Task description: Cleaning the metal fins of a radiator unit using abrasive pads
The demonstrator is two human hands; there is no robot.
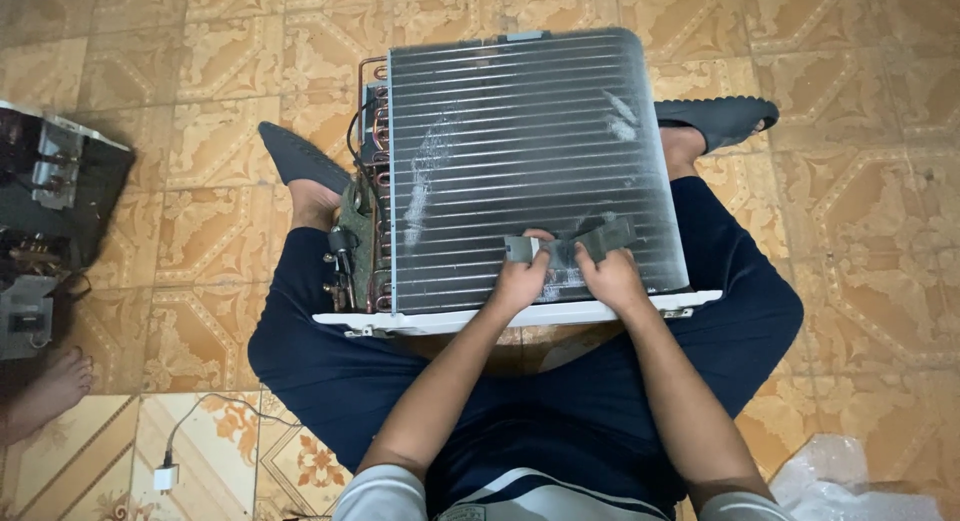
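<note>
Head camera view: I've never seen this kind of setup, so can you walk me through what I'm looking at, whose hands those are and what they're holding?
There is one picture, taken from a camera worn on a person's head, looking straight down. So the two bare arms coming up from the bottom edge are the wearer's own.

The person sits on a patterned tiled floor with legs apart. Between the legs stands a finned metal coil unit, with copper pipes on its left side and a white base edge nearest the wearer.

The left hand and right hand both grip a grey strip lying across the fins.

At the left edge sit other dismantled machine parts and another person's bare foot. A white charger lies lower left, clear plastic wrap lower right.
</note>
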